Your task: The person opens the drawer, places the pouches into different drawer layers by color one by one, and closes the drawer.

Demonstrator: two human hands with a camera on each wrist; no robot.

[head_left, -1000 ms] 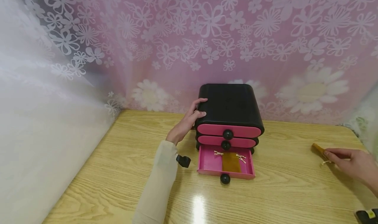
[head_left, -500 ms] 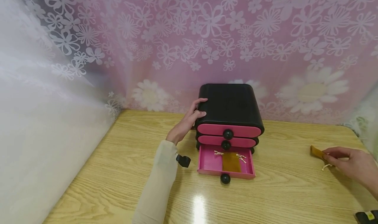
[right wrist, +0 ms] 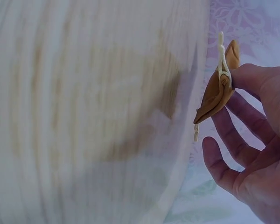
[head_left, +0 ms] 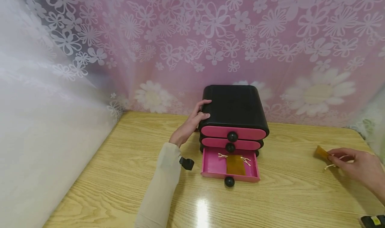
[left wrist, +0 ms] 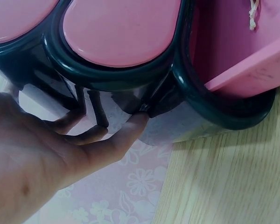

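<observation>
A black chest of drawers [head_left: 233, 106] with pink fronts and round black knobs stands on the table. My left hand [head_left: 187, 126] rests against its left side, fingertips at the top edge; the left wrist view shows the fingers [left wrist: 126, 133] touching the black side wall. The bottom drawer [head_left: 213, 164] is pulled out and holds a mustard-brown drawstring pouch [head_left: 236, 165] with cream cords spread to both sides. Off to the right, my right hand [head_left: 358, 163] pinches another brown drawstring pouch [right wrist: 219, 91] between thumb and fingers, above the table, its cream cord hanging loose.
The wood-grain table [head_left: 288, 194] spreads around the chest. A pink floral curtain [head_left: 186, 47] hangs close behind it, and a whitish sheet [head_left: 45, 128] borders the left side. The two upper drawers [head_left: 216, 143] are pushed in.
The pouch in my right hand has tilted and turned, showing more of its flat face, and its cord has shifted. My left hand and the chest have stayed put.
</observation>
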